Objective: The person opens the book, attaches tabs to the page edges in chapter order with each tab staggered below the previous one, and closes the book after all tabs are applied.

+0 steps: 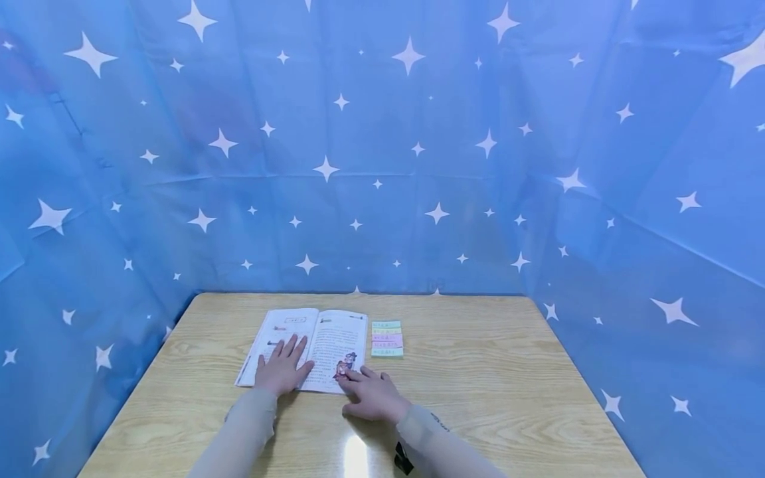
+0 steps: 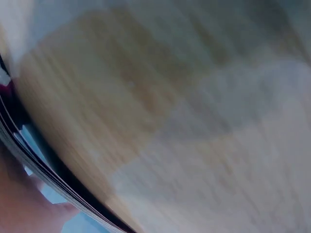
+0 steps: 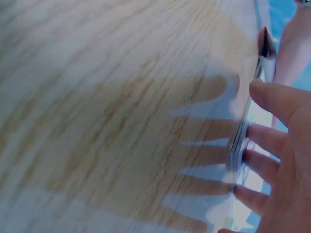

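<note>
An open book (image 1: 339,332) with printed pages lies on the wooden table, a small coloured figure drawn low on its right page. My left hand (image 1: 281,372) rests on the lower part of the left page with fingers spread. At the lower right corner of the book, my right hand (image 1: 376,396) touches the page with extended fingertips, thumb apart toward the near side. In the right wrist view its fingers (image 3: 265,141) reach over the book's edge. The left wrist view shows the stacked page edges beside part of the left hand (image 2: 29,201).
Right of the book lies a block of coloured sticky notes (image 1: 387,339) in green, yellow and pink, with handwriting on them. A blue curtain (image 1: 382,133) with white stars surrounds the table (image 1: 490,372) at the back and sides. A small black item (image 1: 403,458) shows beside my right sleeve.
</note>
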`<state>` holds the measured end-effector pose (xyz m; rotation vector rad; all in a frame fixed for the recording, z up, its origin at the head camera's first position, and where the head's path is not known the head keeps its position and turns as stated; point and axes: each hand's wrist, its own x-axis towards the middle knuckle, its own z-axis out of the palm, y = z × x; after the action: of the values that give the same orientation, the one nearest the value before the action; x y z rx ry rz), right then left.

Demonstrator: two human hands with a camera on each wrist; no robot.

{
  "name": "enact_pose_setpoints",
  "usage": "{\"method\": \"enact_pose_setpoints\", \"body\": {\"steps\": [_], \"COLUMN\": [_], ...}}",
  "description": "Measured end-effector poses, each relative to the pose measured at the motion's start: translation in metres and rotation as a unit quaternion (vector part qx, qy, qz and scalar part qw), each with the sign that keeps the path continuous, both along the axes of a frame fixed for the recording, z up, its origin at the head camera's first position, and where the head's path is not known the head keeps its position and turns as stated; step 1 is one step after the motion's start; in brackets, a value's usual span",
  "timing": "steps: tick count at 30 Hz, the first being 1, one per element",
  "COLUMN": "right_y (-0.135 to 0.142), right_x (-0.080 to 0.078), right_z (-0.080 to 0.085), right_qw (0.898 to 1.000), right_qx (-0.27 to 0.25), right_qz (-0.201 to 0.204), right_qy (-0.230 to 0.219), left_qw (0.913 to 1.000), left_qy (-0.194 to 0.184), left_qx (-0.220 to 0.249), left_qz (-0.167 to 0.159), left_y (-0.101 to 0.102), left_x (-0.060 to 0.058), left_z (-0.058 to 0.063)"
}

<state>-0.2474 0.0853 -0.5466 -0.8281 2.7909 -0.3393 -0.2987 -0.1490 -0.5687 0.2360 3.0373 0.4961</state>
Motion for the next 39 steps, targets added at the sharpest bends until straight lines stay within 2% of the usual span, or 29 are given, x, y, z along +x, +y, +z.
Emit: {"method": "enact_pose_setpoints", "body": {"steps": [6, 10, 16, 25, 34, 39], "right_y": [-0.009, -0.013, -0.022, -0.031, -0.031, -0.032], "right_x": [0.001, -0.001, -0.009, -0.014, -0.017, -0.018], "right_z": [0.006, 0.008, 0.005, 0.001, -0.001, -0.003], "right_qw": [1.000, 1.000, 0.998, 0.997, 0.998, 0.999], "right_qx": [0.001, 0.001, 0.010, -0.006, -0.001, -0.003], "right_qz": [-0.002, 0.013, 0.047, 0.055, 0.045, 0.033], "right_qy": [0.022, 0.023, 0.047, 0.045, 0.034, 0.014], "left_qw": [0.9999, 0.9994, 0.9987, 0.9981, 0.9983, 0.9969], "left_qy": [-0.015, -0.029, -0.042, -0.047, -0.057, -0.077], "left_qx": [-0.006, -0.020, -0.024, -0.037, 0.003, -0.006], "left_qz": [0.004, 0.005, 0.013, 0.016, 0.011, 0.020], "left_y": [0.003, 0.006, 0.010, 0.015, 0.002, -0.012], "left_x": [0.004, 0.004, 0.005, 0.012, 0.003, -0.005], "left_z": [0.002, 0.001, -0.001, 0.003, 0.006, 0.009]}}
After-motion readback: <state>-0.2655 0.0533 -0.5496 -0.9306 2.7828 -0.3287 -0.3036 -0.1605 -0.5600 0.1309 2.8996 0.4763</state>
